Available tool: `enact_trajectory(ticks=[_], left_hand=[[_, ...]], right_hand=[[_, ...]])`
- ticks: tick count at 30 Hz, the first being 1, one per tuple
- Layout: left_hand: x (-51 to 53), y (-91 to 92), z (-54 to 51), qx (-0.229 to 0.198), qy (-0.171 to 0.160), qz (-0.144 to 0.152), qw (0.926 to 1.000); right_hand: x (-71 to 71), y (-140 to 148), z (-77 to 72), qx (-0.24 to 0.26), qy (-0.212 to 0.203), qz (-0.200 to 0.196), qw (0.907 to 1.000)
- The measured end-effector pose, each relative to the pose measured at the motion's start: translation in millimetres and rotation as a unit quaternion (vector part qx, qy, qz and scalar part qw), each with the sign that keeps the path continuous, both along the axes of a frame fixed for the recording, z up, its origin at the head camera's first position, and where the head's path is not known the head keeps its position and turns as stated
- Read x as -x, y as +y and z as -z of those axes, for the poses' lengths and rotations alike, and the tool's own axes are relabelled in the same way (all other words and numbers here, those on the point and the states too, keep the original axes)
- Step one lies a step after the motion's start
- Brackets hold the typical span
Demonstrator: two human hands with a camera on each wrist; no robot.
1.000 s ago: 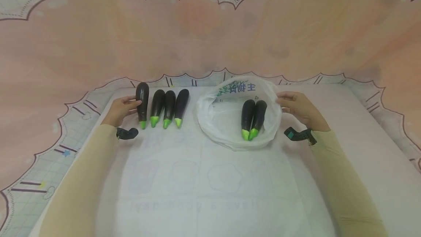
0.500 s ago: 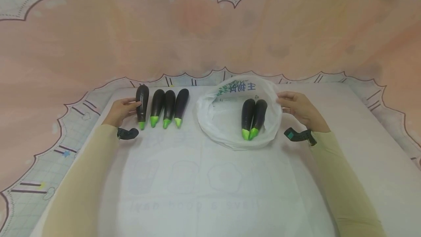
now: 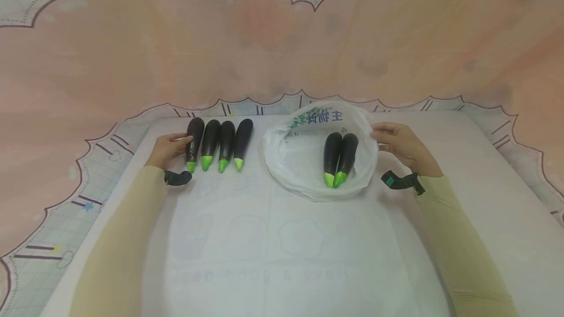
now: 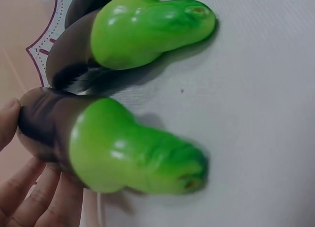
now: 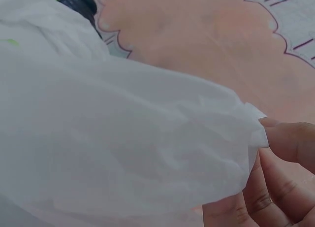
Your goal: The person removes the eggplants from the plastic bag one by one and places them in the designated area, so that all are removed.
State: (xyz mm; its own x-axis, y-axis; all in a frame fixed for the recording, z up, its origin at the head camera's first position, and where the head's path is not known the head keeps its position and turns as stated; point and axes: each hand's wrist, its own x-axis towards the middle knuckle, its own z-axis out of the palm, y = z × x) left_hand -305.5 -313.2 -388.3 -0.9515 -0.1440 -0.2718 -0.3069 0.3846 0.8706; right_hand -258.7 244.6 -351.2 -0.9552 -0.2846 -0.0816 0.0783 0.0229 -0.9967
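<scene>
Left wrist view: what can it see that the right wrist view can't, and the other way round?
Only the left wrist view shows the left hand gripping a dark eggplant. Only the right wrist view shows the right hand pinching the edge of a white bag. Both show some dark-and-green eggplant and the peach backdrop with its purple wavy line.

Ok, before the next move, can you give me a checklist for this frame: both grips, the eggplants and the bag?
1. Left grip holds the leftmost eggplant between thumb and fingers: ok.
2. Right grip pinches the edge of the white bag: ok.
3. Bag mouth open: ok.
4. Bare space in the bag, left of the two eggplants inside: ok.
5. Three other eggplants outside the bag, held by neither grip: ok.
6. Leftmost eggplant lifted fully off the table: cannot tell.
</scene>
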Motion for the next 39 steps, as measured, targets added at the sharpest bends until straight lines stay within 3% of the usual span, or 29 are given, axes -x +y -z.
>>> enact_trajectory(ticks=[6, 20, 30, 34, 39], left_hand=[[2.9, 1.3, 2.9, -0.01, 0.005, -0.001, 0.9999], [4.0, 1.8, 3.4, -0.012, -0.022, -0.021, 0.9995], [2.5, 5.7, 1.9, 0.02, -0.026, -0.022, 0.9992], [2.6, 4.2, 2.8, 0.027, -0.03, -0.006, 0.9992], [3.2, -1.3, 4.9, 0.028, -0.017, 0.041, 0.9986]], right_hand=[[-0.5, 0.5, -0.4, -0.003, 0.0, 0.003, 1.0], [2.9, 1.9, 3.0, -0.001, 0.007, 0.003, 1.0], [3.9, 1.8, 5.2, -0.009, 0.013, 0.001, 0.9999], [3.2, 2.0, 4.8, -0.004, 0.011, 0.002, 0.9999], [2.9, 2.3, 4.1, -0.002, 0.007, 0.003, 1.0]])
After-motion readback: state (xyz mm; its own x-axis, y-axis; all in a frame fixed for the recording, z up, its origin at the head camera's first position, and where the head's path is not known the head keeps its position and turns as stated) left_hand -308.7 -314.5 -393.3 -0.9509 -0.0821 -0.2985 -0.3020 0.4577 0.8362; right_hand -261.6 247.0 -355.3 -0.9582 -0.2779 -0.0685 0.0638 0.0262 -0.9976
